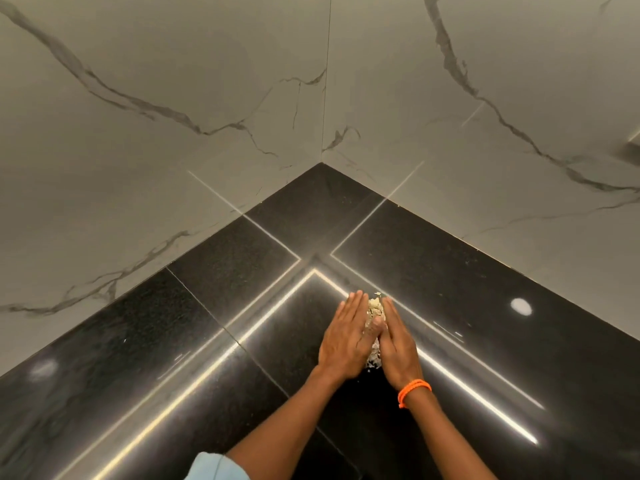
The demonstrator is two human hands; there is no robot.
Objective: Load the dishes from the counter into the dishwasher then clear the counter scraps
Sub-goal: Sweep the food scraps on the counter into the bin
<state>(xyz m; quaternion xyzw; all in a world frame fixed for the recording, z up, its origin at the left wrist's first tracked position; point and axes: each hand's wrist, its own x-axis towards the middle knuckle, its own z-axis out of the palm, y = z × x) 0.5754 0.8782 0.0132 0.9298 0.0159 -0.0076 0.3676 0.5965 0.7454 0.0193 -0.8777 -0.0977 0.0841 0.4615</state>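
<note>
A small heap of pale, crumbly food scraps (375, 308) lies on the glossy black stone counter (242, 306). My left hand (346, 336) and my right hand (398, 348) stand on edge against the counter with straight fingers, one on each side of the heap. The palms press the scraps together between them, and the fingertips nearly meet beyond the pile. A few crumbs show under the heels of the hands. An orange band circles my right wrist. No dishes or dishwasher are in view.
The counter runs into a corner where two grey marble-veined wall panels (207, 98) meet. Bright strip-light reflections cross the black surface. A light blue sleeve (214, 467) shows at the bottom edge.
</note>
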